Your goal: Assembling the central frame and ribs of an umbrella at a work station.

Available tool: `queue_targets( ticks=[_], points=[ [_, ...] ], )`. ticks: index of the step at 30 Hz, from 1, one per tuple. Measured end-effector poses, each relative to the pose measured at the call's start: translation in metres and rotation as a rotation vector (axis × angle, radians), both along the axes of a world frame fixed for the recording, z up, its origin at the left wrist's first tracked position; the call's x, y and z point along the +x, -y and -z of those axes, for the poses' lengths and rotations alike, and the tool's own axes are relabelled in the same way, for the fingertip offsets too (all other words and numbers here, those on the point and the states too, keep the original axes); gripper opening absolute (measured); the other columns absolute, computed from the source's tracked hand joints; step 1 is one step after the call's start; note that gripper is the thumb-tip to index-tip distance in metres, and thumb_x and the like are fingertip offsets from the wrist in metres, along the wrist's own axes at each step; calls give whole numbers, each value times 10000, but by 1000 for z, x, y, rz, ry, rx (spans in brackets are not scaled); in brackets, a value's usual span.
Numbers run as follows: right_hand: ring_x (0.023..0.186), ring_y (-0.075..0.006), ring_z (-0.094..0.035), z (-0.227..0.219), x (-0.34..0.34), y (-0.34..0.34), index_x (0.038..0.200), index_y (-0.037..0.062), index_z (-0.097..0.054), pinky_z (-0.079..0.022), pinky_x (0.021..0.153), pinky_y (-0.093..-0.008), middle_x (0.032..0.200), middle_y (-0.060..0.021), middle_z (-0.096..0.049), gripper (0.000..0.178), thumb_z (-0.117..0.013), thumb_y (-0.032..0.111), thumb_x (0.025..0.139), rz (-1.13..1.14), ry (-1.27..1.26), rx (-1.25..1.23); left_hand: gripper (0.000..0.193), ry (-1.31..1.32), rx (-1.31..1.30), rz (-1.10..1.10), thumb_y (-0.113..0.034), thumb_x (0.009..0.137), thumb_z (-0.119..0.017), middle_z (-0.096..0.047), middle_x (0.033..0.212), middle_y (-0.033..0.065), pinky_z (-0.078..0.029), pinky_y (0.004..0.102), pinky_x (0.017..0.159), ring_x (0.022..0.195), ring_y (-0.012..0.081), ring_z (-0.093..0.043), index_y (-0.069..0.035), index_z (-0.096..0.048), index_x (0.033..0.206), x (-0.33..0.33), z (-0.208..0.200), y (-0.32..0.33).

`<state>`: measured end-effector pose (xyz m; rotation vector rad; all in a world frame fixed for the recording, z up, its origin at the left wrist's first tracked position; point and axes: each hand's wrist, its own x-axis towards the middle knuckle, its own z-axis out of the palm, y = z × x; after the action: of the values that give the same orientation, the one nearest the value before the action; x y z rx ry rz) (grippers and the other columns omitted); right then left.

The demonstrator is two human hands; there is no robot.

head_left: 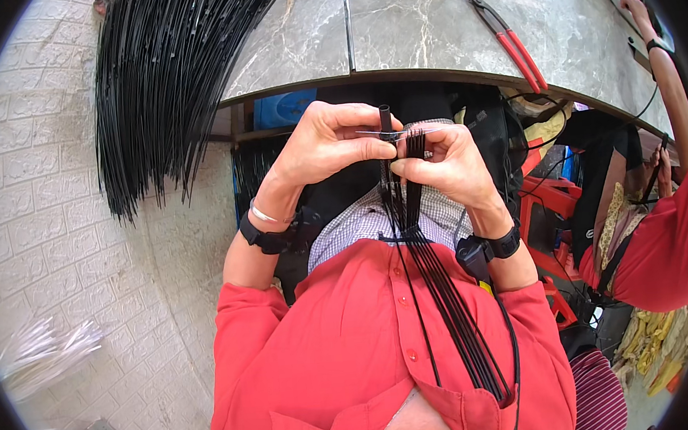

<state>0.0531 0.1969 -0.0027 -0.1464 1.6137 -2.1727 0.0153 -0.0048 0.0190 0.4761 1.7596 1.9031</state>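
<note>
My left hand (344,144) is closed, thumb and fingers pinching at a short upright black tube (385,118). My right hand (446,162) is closed too, its thumb and fingers gripping a flat row of thin black cables (415,179). From there the cables run down over my lap and across the front of my red shirt. A thin pale strand stretches between both hands, just below the tube's top. The hands are close together, and the fingers partly hide where strand, tube and cables meet.
Ahead is a grey marbled table (417,19) with red-handled pliers (506,40) on it. A thick bundle of black cables (165,92) hangs over its left end. White strands (48,351) lie near the brick-patterned wall. At right, a co-worker in red (662,246) sits near a red stool (549,207).
</note>
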Motion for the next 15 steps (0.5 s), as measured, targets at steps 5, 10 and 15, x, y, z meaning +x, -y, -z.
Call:
queue_targets(
  ticks=[5, 10, 15],
  points=[
    [651, -37, -548, 3, -1, -1, 795, 6, -631, -445, 576, -183, 719, 20, -599, 104, -693, -4, 712, -13, -16, -5, 294, -31, -20, 10, 86, 737, -689, -645, 935, 71, -537, 239, 764, 863, 128, -632, 47, -643, 1025, 1, 1, 1],
    [658, -30, -546, 7, 0, -3, 799, 10, -634, -437, 573, -175, 726, 28, -599, 106, -692, -6, 712, -18, -73, -16, 286, -19, -29, 31, 79, 741, -691, -644, 928, 67, -537, 235, 762, 858, 123, -631, 53, -642, 1021, 1, -1, -2],
    [654, -28, -546, -3, 4, -2, 819, 10, -637, -445, 583, -173, 735, 30, -602, 109, -694, -2, 728, -1, -34, 27, 276, 66, -45, -3, 77, 749, -685, -641, 926, 67, -539, 223, 747, 836, 115, -634, 57, -641, 1020, 3, -7, -1]
  ],
)
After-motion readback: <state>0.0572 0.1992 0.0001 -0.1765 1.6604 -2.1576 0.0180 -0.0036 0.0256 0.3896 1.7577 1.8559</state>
